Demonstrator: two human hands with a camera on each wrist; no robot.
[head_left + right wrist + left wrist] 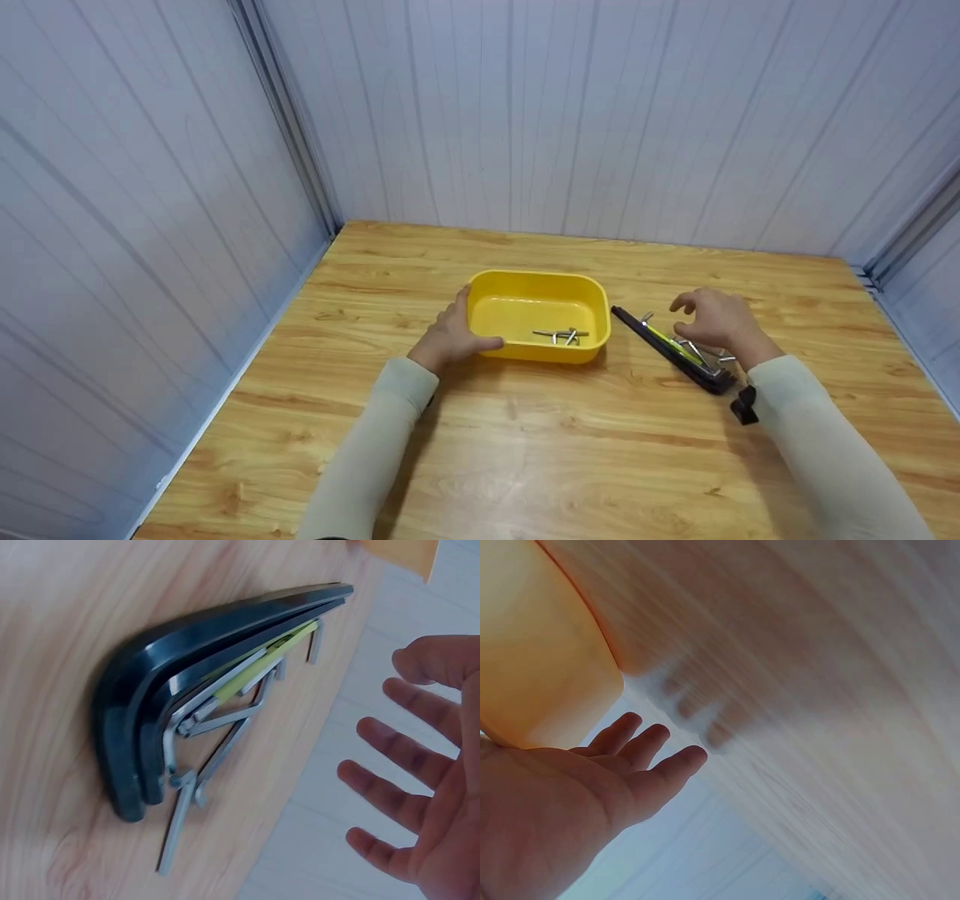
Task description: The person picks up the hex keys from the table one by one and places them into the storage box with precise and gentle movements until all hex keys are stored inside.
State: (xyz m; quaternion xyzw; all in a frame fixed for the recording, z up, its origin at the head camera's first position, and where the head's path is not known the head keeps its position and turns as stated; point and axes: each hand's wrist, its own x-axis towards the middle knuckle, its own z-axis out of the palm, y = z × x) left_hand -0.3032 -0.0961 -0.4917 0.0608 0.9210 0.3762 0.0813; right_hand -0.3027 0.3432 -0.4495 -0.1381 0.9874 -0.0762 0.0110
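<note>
L hand (450,334) lies at L end of the yellow tub (540,352), thumb at the near rim, other fingers straight & relaxed, not wrapped round anything; R hand (716,321) is empty, fingers spread and slightly bent, thumb apart from them. Black hex-key holder (112,712) is on the tabletop (570,450) btwn tub & R hand, near but not touching the fingers; its narrow end points to the tub's R end, its wide end is nearer the R wrist. A yellow-green strip (262,664) runs along it, w/ metal keys (175,829) at odd angles beside it. A few small keys (572,337) lie in the tub, R side, near wall, well apart from L hand. Both arms in pale sleeves (360,450); black strap (744,406) at R wrist.
</note>
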